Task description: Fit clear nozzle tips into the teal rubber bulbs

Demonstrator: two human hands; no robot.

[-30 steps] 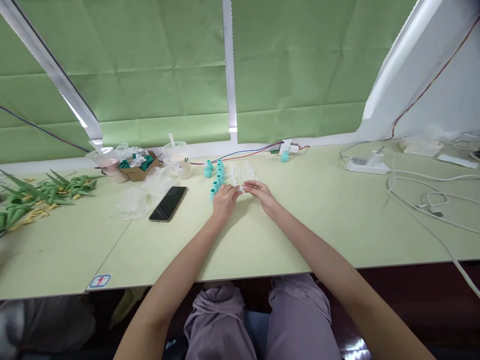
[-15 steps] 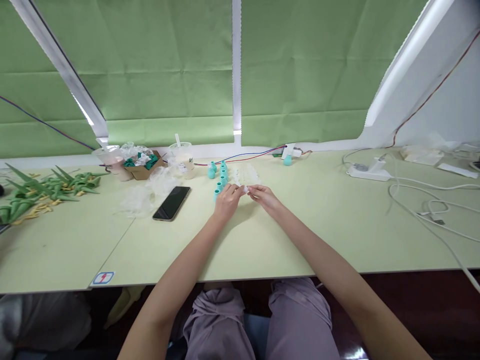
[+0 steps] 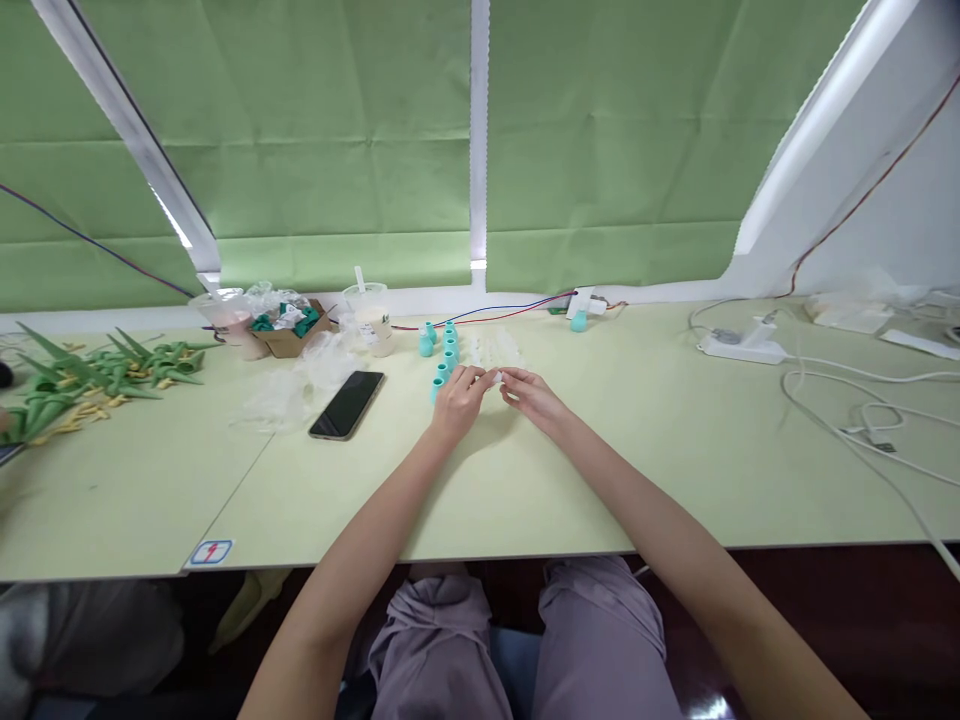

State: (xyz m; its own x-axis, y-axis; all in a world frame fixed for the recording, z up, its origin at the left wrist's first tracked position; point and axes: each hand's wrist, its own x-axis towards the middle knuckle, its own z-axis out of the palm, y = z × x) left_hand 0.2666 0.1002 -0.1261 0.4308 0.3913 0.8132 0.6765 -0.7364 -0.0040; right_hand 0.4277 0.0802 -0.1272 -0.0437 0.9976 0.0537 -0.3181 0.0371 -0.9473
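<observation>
Basically two hands, one tiny white piece

So, nearest of all, purple trousers [image 3: 600, 630] are showing under the edge of a pale table [image 3: 600, 490]. Both forearms are reaching across it. The left hand [image 3: 459, 400] and right hand [image 3: 534, 395] are nearly meeting, fingertips closed in a pinch on a small white piece [image 3: 498, 377] sitting right between them. It's too small for me to tell what it is. A dark phone [image 3: 347, 405] is lying off to the left. Just past the left hand, a bunch of teal bottles [image 3: 450, 345] is standing, with whitish bits [image 3: 496, 348] lying beside them. Crumpled plastic [image 3: 322, 368] is spreading beyond the phone. Farther back, a drink cup [image 3: 377, 333] is standing near a cardboard box [image 3: 283, 345], and green blinds [image 3: 300, 180] are hanging behind everything.
</observation>
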